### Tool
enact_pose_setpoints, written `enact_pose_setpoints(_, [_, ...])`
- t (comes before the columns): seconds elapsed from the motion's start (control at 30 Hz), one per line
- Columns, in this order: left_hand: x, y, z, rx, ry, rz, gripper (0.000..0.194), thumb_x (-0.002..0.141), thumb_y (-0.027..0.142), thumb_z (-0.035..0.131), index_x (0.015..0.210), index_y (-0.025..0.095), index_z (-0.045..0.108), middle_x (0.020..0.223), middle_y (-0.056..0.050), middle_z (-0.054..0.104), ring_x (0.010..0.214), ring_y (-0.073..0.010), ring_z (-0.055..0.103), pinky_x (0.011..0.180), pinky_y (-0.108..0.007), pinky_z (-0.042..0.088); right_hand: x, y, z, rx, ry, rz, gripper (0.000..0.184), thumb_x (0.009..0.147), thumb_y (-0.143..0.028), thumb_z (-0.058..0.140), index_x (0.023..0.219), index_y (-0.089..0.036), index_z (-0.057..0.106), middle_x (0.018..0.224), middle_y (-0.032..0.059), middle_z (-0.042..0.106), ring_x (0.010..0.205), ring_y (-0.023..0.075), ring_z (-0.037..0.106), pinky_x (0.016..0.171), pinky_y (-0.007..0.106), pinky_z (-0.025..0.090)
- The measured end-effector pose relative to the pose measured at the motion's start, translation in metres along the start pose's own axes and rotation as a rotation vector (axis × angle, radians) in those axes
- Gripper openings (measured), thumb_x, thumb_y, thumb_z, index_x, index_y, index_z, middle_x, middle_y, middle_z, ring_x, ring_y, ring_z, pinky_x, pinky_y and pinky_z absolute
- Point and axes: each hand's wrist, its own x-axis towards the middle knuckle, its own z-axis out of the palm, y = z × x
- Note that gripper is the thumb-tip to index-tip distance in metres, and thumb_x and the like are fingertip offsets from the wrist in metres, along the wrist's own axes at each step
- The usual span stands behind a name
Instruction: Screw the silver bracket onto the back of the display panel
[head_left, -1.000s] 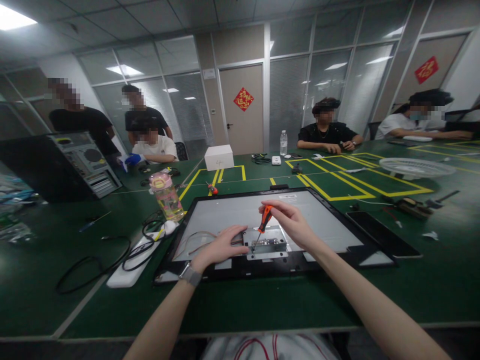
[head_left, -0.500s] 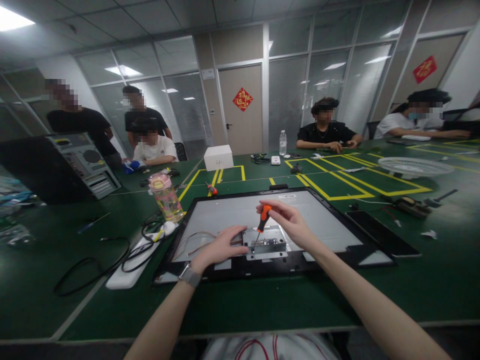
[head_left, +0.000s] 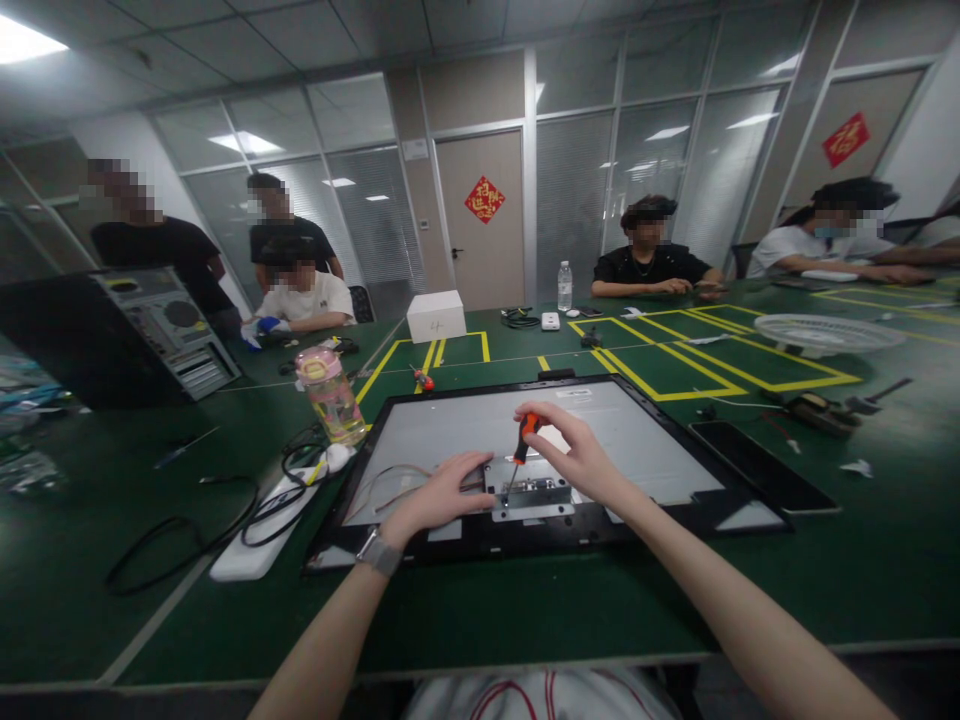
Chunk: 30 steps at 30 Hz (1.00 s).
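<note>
A flat display panel [head_left: 645, 450] with a black frame lies on the table before me, its grey back facing up. Near its front edge sits a metal bracket plate [head_left: 555, 505]. My right hand [head_left: 574, 450] grips the orange and black handle of a screwdriver [head_left: 526, 440]. The screwdriver leans slightly, its thin shaft pointing down to the bracket's left part; the exact tip contact is too small to tell. My left hand [head_left: 442, 490] rests flat at the bracket's left edge, fingers stretched out, beside thin cables [head_left: 390, 480] on the panel.
Left of the panel are a white power strip [head_left: 262, 540] with black cords, a pink-lidded bottle [head_left: 330, 395] and a computer tower [head_left: 150, 330]. To the right lie a black phone-like slab [head_left: 761, 465] and a round clear dish [head_left: 829, 330]. Behind stands a white box [head_left: 436, 317]; several people surround the table.
My right hand has shifted slightly, its fingers closing further around the screwdriver handle. The left hand and the panel stay in place.
</note>
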Motion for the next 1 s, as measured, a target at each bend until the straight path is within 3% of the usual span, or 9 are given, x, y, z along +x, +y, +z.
enact_pose_setpoints(0.17, [0.000, 0.001, -0.001, -0.009, -0.002, -0.003, 0.071, 0.078, 0.056, 0.063, 0.138, 0.025, 0.042, 0.145, -0.007, 0.042, 0.133, -0.0273, 0.037, 0.112, -0.040, 0.026, 0.000, 0.002, 0.003, 0.006, 0.072, 0.019, 0.021, 0.085, -0.028, 0.060, 0.105, -0.024, 0.064, 0.097, 0.0062, 0.069, 0.084, 0.0199, 0.063, 0.083, 0.040, 0.051])
enact_pose_setpoints(0.37, [-0.001, 0.001, -0.001, -0.004, -0.005, -0.007, 0.072, 0.078, 0.058, 0.061, 0.139, 0.024, 0.042, 0.146, -0.007, 0.040, 0.134, -0.0279, 0.035, 0.113, -0.041, 0.025, -0.003, -0.001, 0.005, 0.184, -0.014, 0.103, 0.039, 0.090, -0.024, 0.051, 0.129, -0.027, 0.050, 0.118, 0.0098, 0.064, 0.098, 0.0208, 0.065, 0.089, 0.043, 0.053])
enact_pose_setpoints(0.67, [0.000, 0.001, 0.000, 0.013, 0.008, 0.024, 0.069, 0.079, 0.053, 0.062, 0.137, 0.022, 0.043, 0.143, -0.008, 0.043, 0.131, -0.0266, 0.039, 0.111, -0.038, 0.028, -0.004, -0.005, 0.004, 0.312, -0.080, 0.108, 0.034, 0.093, -0.025, 0.047, 0.127, -0.028, 0.051, 0.126, 0.0096, 0.058, 0.109, 0.0232, 0.063, 0.094, 0.044, 0.051])
enact_pose_setpoints(0.83, [0.001, 0.001, 0.000, 0.018, 0.005, 0.022, 0.069, 0.080, 0.053, 0.062, 0.137, 0.021, 0.043, 0.144, -0.008, 0.043, 0.132, -0.0266, 0.038, 0.112, -0.039, 0.027, -0.003, -0.007, 0.005, 0.327, -0.071, 0.115, 0.030, 0.092, -0.026, 0.048, 0.122, -0.026, 0.054, 0.118, 0.0090, 0.062, 0.104, 0.0218, 0.064, 0.092, 0.042, 0.053])
enact_pose_setpoints(1.0, [-0.001, 0.004, -0.001, 0.007, -0.001, -0.007, 0.069, 0.079, 0.052, 0.063, 0.138, 0.023, 0.042, 0.144, -0.008, 0.042, 0.132, -0.0271, 0.038, 0.112, -0.039, 0.027, 0.000, -0.003, 0.004, 0.048, 0.087, 0.032, 0.027, 0.082, -0.031, 0.065, 0.108, -0.027, 0.065, 0.090, 0.0048, 0.063, 0.082, 0.0201, 0.063, 0.078, 0.038, 0.054])
